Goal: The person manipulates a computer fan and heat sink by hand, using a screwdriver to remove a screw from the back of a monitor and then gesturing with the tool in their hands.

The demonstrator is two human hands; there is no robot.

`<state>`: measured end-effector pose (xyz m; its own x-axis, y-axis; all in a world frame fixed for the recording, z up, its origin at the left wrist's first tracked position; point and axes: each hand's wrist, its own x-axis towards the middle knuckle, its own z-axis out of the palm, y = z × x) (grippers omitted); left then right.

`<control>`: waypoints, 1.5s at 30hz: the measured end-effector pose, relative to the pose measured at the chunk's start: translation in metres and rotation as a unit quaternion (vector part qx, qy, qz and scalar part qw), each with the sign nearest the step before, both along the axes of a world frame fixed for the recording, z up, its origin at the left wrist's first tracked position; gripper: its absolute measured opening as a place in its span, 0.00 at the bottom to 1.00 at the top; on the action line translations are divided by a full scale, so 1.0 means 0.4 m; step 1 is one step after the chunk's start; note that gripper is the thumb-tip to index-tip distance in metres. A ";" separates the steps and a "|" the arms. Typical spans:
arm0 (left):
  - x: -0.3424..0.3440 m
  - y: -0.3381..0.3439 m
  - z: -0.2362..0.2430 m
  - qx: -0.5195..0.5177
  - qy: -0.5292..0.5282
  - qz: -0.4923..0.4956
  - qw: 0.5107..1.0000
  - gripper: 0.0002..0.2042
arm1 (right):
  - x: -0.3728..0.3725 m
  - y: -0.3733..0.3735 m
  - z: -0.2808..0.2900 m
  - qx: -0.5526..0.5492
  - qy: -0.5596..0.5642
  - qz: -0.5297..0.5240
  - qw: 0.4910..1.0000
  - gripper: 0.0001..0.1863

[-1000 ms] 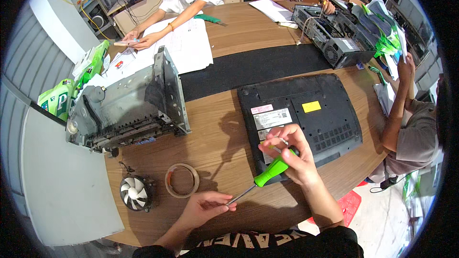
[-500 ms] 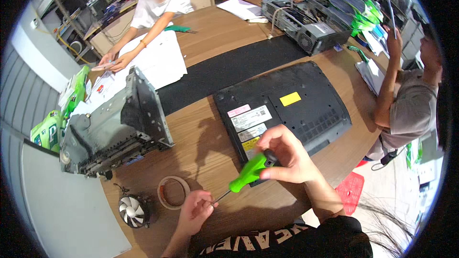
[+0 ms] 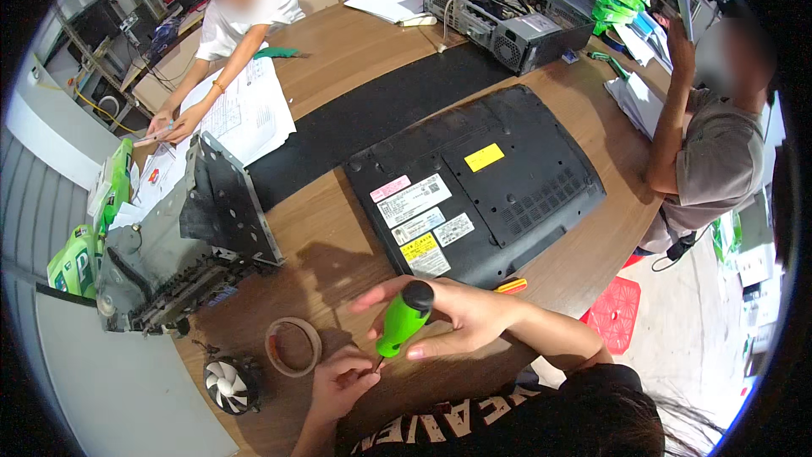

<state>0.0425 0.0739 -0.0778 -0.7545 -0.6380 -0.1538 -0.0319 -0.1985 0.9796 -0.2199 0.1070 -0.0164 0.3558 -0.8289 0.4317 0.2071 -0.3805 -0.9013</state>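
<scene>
My left hand (image 3: 338, 385) pinches the thin shaft of a green screwdriver (image 3: 399, 322) near its lower end. The tool stands tilted, black cap uppermost. Around its handle, my right hand (image 3: 461, 322) has its fingers and thumb loosely spread; any contact is hard to tell. Just beyond lies a black laptop (image 3: 529, 178), bottom up, with labels and screw holes. A yellow-orange item (image 3: 511, 286) sits by its near edge. A tape roll (image 3: 315, 345) and a cooler fan (image 3: 227, 385) are left of my hands.
A metal chassis (image 3: 237, 203) stands left, an opened computer case (image 3: 550, 34) at the back right. Co-workers (image 3: 254, 17) (image 3: 710, 161) sit around the wooden table (image 3: 313, 254) with papers (image 3: 254, 118). A red stool (image 3: 613, 313) is below.
My right hand has moved lower and its fingers have loosened around the handle. The screwdriver now stands more upright. The whole view has shifted, and the yellow-orange item has come into sight.
</scene>
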 end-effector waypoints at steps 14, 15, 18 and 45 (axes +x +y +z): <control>-0.019 0.007 -0.003 0.079 0.127 0.105 0.983 0.19 | -0.046 -0.019 0.001 -0.016 -0.021 -0.194 0.981 0.16; -0.022 0.004 0.003 0.060 0.099 0.103 0.988 0.18 | -0.067 -0.015 0.021 -0.018 -0.005 -0.316 0.949 0.15; -0.011 -0.002 -0.016 0.049 0.086 0.082 0.992 0.16 | -0.137 -0.029 -0.004 -0.015 -0.029 -0.538 0.842 0.16; -0.014 -0.004 -0.023 0.064 0.099 0.066 0.991 0.14 | -0.284 -0.036 -0.063 -0.023 0.171 -0.717 0.676 0.12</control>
